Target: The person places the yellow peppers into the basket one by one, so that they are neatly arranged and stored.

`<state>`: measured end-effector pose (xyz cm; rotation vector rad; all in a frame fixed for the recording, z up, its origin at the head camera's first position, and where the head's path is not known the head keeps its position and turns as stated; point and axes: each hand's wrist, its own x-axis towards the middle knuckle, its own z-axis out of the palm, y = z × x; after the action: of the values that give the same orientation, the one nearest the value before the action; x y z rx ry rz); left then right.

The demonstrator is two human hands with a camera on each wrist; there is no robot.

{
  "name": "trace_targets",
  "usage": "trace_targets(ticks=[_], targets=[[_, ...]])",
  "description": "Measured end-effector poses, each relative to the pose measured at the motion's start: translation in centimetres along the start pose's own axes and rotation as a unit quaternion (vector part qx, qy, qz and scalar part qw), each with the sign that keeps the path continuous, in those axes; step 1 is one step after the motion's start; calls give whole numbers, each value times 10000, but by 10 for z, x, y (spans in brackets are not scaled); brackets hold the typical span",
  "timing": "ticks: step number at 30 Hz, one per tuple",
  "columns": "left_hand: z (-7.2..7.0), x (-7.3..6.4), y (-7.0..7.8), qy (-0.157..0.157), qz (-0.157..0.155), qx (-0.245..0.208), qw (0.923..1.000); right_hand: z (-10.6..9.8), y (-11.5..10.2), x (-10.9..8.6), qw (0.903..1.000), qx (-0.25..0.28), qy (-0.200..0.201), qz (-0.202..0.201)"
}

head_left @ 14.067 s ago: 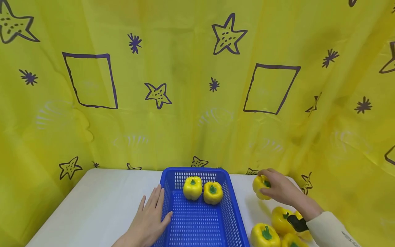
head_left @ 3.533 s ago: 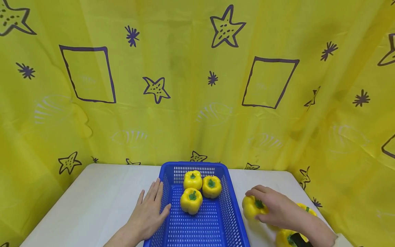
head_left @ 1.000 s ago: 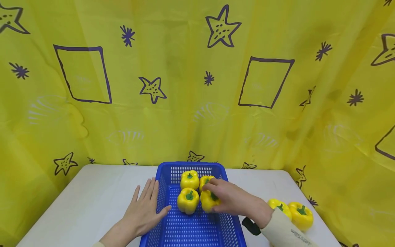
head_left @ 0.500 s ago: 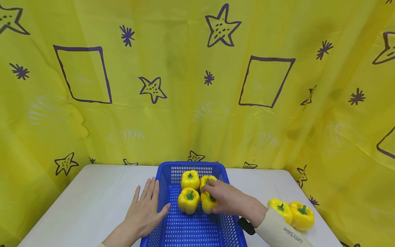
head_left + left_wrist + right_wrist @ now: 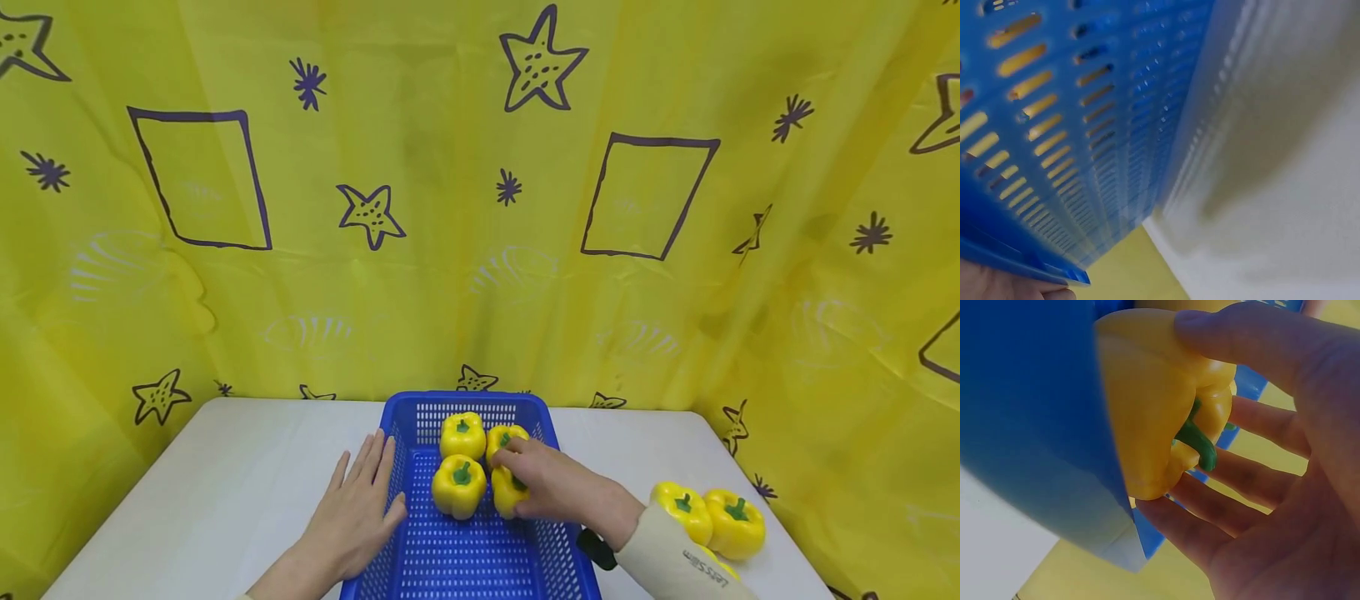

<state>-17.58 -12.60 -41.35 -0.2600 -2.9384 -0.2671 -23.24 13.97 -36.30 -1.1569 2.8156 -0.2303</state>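
Your right hand (image 5: 551, 483) is clamped on a yellow bell pepper (image 5: 506, 493) inside the blue basket (image 5: 465, 396), with your thumb on one side and your fingers curled round the other. The pepper sits between thumb and fingertips, and in the right wrist view its green stem (image 5: 1199, 445) faces your palm, while the basket wall hides part of its body. You cannot tell from these views whether it bears on the basket floor. Just to its left stands the front-left pepper (image 5: 459, 487), with the back-left pepper (image 5: 462, 436) behind that one; the back-right pepper (image 5: 501, 437) is just beyond your fingers, partly covered by them. Your left hand (image 5: 352, 512) lies at the basket's left rim, fingers straight and slightly apart, thumb held out over the edge. Outside the basket, to the right of your right hand and near your sleeve (image 5: 675, 554), two peppers (image 5: 735, 525) sit side by side on the white worktop (image 5: 225, 475), with a third pepper (image 5: 722, 564) mostly hidden by the sleeve.
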Motion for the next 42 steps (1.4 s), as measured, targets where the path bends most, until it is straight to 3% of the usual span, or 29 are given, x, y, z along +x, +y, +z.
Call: trace_targets(ticks=[7,13,23,29,35,42], targets=[[-5,0,1,-348,90,-9,9994,0,-2,6,9996,61,-230,157],[-8,-3,0,-559,86,-422,9975,0,-4,9,9995,-85,-297,50],[-1,-3,4,-56,-23,-275,9996,-2,-1,11,9995,-139,-266,-80],[1,-2,5,-80,-48,-261,9996,-1,2,10,9990,-341,-290,22],[1,-2,7,-92,-30,-238,9997,-1,3,5,9994,-142,-282,124],[3,-2,8,-75,-61,-201,9998,-8,6,-6,9999,-29,88,97]])
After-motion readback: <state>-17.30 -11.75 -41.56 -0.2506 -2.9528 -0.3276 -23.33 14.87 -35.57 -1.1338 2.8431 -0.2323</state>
